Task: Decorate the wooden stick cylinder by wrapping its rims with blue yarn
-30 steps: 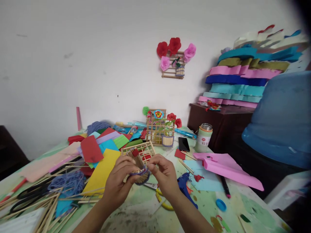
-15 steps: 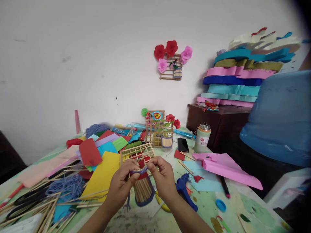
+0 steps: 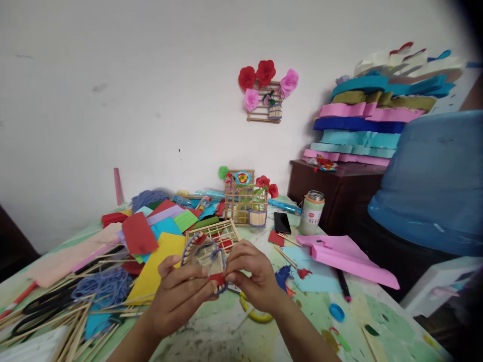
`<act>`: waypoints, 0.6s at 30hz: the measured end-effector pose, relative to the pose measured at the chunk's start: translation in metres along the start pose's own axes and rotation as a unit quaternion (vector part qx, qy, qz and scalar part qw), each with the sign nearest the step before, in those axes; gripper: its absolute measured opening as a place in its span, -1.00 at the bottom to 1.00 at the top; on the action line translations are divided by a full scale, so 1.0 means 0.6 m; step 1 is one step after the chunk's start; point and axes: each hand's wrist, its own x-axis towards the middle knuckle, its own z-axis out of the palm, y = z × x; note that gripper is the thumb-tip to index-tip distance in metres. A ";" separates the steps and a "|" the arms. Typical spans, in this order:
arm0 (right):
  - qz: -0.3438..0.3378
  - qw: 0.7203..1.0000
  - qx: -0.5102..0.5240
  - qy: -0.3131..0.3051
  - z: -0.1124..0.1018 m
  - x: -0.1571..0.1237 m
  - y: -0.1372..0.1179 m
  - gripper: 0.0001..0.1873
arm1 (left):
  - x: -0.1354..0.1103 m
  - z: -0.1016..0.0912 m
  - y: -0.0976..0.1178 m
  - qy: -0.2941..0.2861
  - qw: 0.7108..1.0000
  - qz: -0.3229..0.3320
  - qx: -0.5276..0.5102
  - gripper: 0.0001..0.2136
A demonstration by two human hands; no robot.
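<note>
A small basket of wooden sticks [image 3: 204, 255], edged in blue yarn with a red band, is tipped so that its open mouth faces me. Clear material and a strand of blue yarn show inside it. My left hand [image 3: 183, 294] is wrapped around the basket from the left and below. With thumb and fingers pinched together, my right hand [image 3: 252, 274] grips the basket's right rim; any finer thing between those fingertips is hidden. Behind the basket lies a stick lattice [image 3: 222, 232] with red on it. Yellow-handled scissors [image 3: 260, 318] lie below my right hand.
Colored paper [image 3: 141, 234], loose sticks [image 3: 71, 327], blue yarn [image 3: 101, 287] and black-handled scissors [image 3: 26, 322] crowd the left. A blue tool [image 3: 282, 276], pink paper [image 3: 350, 256], a phone [image 3: 282, 222] and an open bottle [image 3: 312, 211] are on the right. A flower-decorated lattice [image 3: 245, 201] stands behind.
The basket has been turned from hanging base-down to showing its open mouth. My left hand has shifted from pinching its rim to wrapping its side; my right hand stays at the rim.
</note>
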 end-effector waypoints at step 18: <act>0.216 0.960 -0.120 0.129 -0.081 -0.074 0.029 -0.72 | -0.021 0.003 0.009 -0.016 1.000 0.019 -0.004 -0.78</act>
